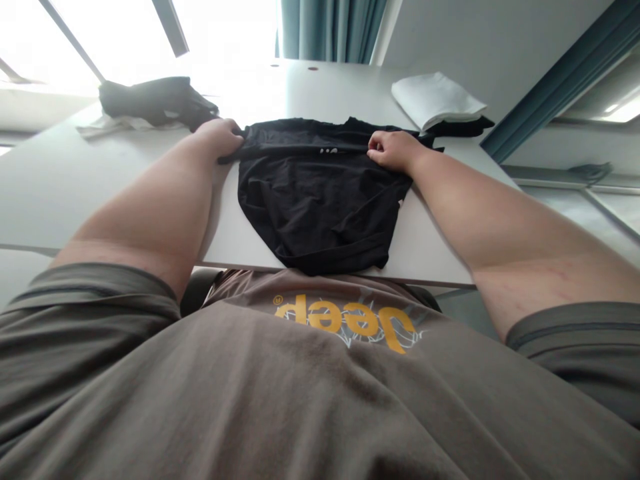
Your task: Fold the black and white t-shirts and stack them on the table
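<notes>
A black T-shirt (320,200) lies spread on the white table in front of me, its collar at the far side and its lower edge at the table's near edge. Small white print shows near a raised fold across its chest. My left hand (226,138) is closed on the shirt at its upper left, by the sleeve. On the upper right, my right hand (393,151) pinches the cloth with curled fingers, inward from the other sleeve. The fabric between both hands is wrinkled.
A heap of dark clothing (150,100) with white cloth under it sits at the table's left. Folded white cloth (437,99) rests on a black piece at the back right. The white table (450,247) ends close to my body. Blue-green curtains (333,30) hang beyond.
</notes>
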Action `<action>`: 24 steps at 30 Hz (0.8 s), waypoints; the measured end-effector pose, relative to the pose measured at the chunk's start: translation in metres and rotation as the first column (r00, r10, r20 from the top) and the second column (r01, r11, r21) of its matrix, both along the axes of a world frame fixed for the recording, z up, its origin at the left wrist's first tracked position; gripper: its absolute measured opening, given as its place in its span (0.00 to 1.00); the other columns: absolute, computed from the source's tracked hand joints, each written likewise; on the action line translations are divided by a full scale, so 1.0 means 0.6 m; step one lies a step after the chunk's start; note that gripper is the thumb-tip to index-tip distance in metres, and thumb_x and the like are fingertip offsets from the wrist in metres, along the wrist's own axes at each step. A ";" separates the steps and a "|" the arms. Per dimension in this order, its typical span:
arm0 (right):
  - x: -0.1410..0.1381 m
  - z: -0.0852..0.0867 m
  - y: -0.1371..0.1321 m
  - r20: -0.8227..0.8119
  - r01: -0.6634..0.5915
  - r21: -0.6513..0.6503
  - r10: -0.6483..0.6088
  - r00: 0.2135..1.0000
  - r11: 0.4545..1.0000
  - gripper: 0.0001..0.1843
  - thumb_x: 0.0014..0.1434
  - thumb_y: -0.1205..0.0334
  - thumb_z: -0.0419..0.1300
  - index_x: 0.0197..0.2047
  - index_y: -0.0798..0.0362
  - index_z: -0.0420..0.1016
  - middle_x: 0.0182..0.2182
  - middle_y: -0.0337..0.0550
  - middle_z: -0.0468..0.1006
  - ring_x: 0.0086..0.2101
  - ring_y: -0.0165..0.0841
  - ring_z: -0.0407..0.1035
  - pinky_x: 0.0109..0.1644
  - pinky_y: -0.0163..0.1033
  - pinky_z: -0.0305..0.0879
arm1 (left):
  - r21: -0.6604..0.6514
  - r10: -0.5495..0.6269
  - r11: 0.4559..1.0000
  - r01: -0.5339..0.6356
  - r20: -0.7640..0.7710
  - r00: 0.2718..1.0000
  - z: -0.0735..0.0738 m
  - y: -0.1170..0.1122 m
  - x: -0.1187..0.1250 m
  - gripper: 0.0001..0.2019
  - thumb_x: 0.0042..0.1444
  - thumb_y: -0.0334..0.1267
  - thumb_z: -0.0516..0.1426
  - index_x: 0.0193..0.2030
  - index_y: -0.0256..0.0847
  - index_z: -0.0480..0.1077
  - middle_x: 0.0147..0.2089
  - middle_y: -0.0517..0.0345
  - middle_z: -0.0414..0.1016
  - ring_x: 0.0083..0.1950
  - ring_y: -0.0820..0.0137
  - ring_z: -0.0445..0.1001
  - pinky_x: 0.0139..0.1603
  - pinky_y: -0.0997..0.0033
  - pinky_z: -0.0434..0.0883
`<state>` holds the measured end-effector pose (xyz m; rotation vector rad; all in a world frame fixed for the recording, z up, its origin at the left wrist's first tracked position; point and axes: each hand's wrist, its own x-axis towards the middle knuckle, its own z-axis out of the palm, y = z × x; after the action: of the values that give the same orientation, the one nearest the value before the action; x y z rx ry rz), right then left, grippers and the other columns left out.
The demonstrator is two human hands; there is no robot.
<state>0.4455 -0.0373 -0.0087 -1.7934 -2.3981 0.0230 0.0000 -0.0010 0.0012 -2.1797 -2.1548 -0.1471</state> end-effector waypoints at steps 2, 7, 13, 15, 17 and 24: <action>0.001 -0.001 0.001 0.018 0.001 0.015 -0.001 1.000 1.000 0.20 0.73 0.49 0.57 0.60 0.51 0.76 0.57 0.53 0.80 0.54 0.46 0.72 0.61 0.50 0.63 | -0.001 0.002 1.000 -0.002 0.004 1.000 0.001 -0.002 0.001 0.27 0.70 0.48 0.58 0.70 0.34 0.74 0.65 0.43 0.75 0.62 0.50 0.74 0.63 0.53 0.72; 0.000 -0.001 0.002 0.030 0.015 0.018 -0.016 0.999 1.000 0.26 0.69 0.40 0.55 0.63 0.42 0.76 0.57 0.47 0.80 0.56 0.51 0.72 0.63 0.54 0.66 | -0.007 0.017 1.000 -0.017 0.044 0.999 0.000 -0.001 -0.002 0.26 0.69 0.49 0.60 0.70 0.42 0.73 0.66 0.49 0.75 0.61 0.53 0.74 0.63 0.54 0.71; -0.001 0.001 -0.003 0.003 0.023 -0.008 -0.023 1.000 1.000 0.33 0.67 0.34 0.54 0.69 0.37 0.72 0.59 0.45 0.79 0.58 0.53 0.71 0.65 0.58 0.65 | -0.005 0.000 1.000 0.000 0.015 1.000 0.000 0.001 -0.003 0.28 0.67 0.48 0.60 0.70 0.37 0.74 0.65 0.46 0.76 0.60 0.52 0.74 0.61 0.54 0.72; -0.002 0.002 -0.004 0.000 0.023 -0.011 -0.023 1.000 1.000 0.33 0.67 0.34 0.54 0.69 0.37 0.71 0.59 0.45 0.79 0.58 0.54 0.71 0.65 0.58 0.65 | -0.001 0.003 1.000 -0.003 0.020 1.000 -0.001 0.002 -0.003 0.28 0.66 0.47 0.60 0.70 0.37 0.74 0.65 0.47 0.76 0.60 0.52 0.74 0.61 0.54 0.73; -0.001 0.002 -0.004 0.002 0.025 -0.010 -0.025 1.000 1.000 0.31 0.67 0.34 0.54 0.68 0.36 0.72 0.59 0.44 0.80 0.58 0.54 0.71 0.64 0.58 0.65 | 0.003 0.004 1.000 -0.004 0.026 1.000 -0.004 0.005 -0.005 0.28 0.66 0.47 0.60 0.70 0.40 0.74 0.65 0.49 0.76 0.60 0.53 0.74 0.61 0.54 0.73; -0.001 0.000 -0.001 0.020 0.016 0.024 -0.017 1.000 1.000 0.20 0.71 0.49 0.57 0.61 0.47 0.77 0.56 0.49 0.81 0.53 0.46 0.71 0.58 0.48 0.63 | 0.009 0.025 1.000 -0.026 0.038 0.999 -0.009 0.016 -0.010 0.30 0.66 0.52 0.61 0.70 0.39 0.74 0.66 0.49 0.76 0.60 0.54 0.74 0.60 0.57 0.71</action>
<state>0.4451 -0.0380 -0.0085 -1.8113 -2.3865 -0.0249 -0.0057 0.0086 -0.0042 -2.1609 -2.1962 -0.1980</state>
